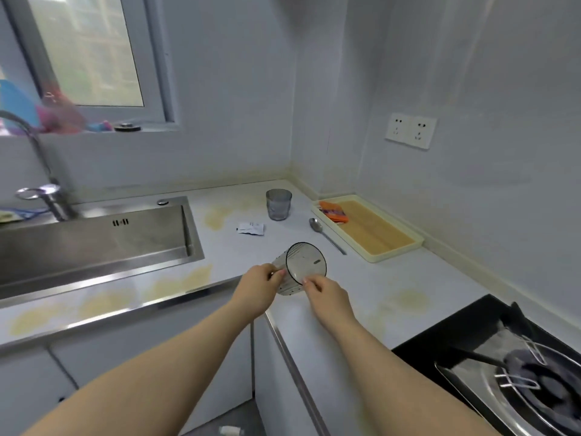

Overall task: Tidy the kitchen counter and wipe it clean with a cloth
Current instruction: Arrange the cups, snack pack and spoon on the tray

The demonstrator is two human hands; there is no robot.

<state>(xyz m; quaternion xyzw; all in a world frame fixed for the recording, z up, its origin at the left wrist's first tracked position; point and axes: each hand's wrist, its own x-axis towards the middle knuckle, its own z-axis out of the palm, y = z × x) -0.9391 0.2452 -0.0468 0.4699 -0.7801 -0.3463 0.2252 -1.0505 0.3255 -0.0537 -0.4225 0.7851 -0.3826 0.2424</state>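
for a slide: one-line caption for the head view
Left hand and right hand hold a tilted clear cup over the stained counter near a spoon and tray.

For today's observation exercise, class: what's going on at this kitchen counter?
A person holds a clear tumbler tilted on its side over the counter, left grip and right grip both pinching it near the rim. A second glass, a spoon and a white sachet sit loose beside a tray. Yellowish stains are not yet wiped.
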